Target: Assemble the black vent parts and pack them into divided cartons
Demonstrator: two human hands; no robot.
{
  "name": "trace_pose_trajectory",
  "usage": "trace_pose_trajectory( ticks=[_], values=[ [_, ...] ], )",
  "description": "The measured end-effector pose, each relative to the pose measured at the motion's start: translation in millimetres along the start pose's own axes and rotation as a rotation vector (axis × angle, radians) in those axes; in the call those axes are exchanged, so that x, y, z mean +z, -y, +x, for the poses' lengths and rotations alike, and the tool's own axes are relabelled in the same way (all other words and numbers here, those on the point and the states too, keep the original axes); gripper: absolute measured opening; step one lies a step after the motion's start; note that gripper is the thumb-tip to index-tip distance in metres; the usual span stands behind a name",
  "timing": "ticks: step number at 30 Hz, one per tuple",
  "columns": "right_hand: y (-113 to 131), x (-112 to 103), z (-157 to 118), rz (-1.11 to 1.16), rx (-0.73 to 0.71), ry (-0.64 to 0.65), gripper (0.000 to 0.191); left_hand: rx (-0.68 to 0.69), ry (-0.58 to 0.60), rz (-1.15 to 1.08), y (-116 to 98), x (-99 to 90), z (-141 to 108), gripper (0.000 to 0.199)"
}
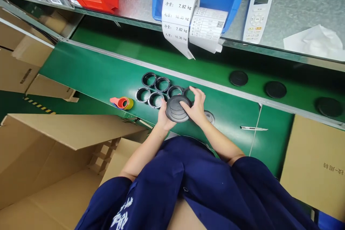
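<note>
A round dark grey disc (pixel 178 109) is held up over the green table. My left hand (pixel 165 118) grips its left edge, and my right hand (pixel 197 107) holds its right side with the thumb on the top face. Just beyond the disc, several black rings (pixel 162 84) lie close together on the table, partly covered by the disc and my right hand. A grey round part (pixel 209 117) rests beside my right wrist, partly hidden by it.
Red and yellow tape rolls (pixel 124 103) lie left of the rings. A knife (pixel 253 128) is at the right. Black discs (pixel 275 89) line the rear strip. Label rolls (pixel 179 16) overhang the shelf. Open cardboard boxes (pixel 54 158) stand at lower left, another box (pixel 315 165) at right.
</note>
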State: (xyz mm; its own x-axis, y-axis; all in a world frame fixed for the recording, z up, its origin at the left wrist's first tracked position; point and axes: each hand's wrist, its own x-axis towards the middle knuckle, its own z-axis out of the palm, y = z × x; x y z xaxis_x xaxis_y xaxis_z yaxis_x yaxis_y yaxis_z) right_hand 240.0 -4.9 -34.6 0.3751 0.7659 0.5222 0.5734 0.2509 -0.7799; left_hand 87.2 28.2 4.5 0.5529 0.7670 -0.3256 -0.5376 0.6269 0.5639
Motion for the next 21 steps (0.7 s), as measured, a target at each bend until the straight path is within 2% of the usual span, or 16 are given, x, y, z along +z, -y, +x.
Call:
trace_pose_trajectory(
  ticks=[2,3,6,9,11,14,17,21],
  values=[
    [3.4,-9.2,1.9,0.0,-0.109,0.06,0.037,-0.054,-0.018,-0.029,-0.9,-0.3,-11.6,0.079],
    [4.9,-13.1,1.4,0.003,-0.159,0.104,0.032,-0.063,-0.022,-0.04,-2.0,-0.1,-17.0,0.081],
    [8.4,-18.2,-2.5,0.017,-0.28,0.205,0.035,-0.05,-0.012,-0.049,-4.8,0.3,-30.9,0.083],
    [12.0,-15.7,-6.1,0.05,-0.317,0.27,0.048,-0.049,0.015,-0.031,-4.5,0.1,-39.8,0.082],
    [15.1,-14.2,-7.2,0.103,-0.282,0.319,0.057,-0.044,0.036,-0.025,-3.5,0.6,-43.4,0.082],
    [19.4,-16.3,-7.3,0.246,-0.156,0.364,0.065,-0.024,0.071,-0.035,-3.1,3.8,-46.8,0.084],
    [20.7,-21.2,-6.8,0.347,-0.037,0.367,0.069,-0.036,0.079,-0.034,-3.8,7.9,-48.4,0.088],
    [18.1,-25.6,-8.0,0.363,0.014,0.352,0.073,-0.054,0.054,-0.024,-4.1,9.0,-46.6,0.088]
  ],
)
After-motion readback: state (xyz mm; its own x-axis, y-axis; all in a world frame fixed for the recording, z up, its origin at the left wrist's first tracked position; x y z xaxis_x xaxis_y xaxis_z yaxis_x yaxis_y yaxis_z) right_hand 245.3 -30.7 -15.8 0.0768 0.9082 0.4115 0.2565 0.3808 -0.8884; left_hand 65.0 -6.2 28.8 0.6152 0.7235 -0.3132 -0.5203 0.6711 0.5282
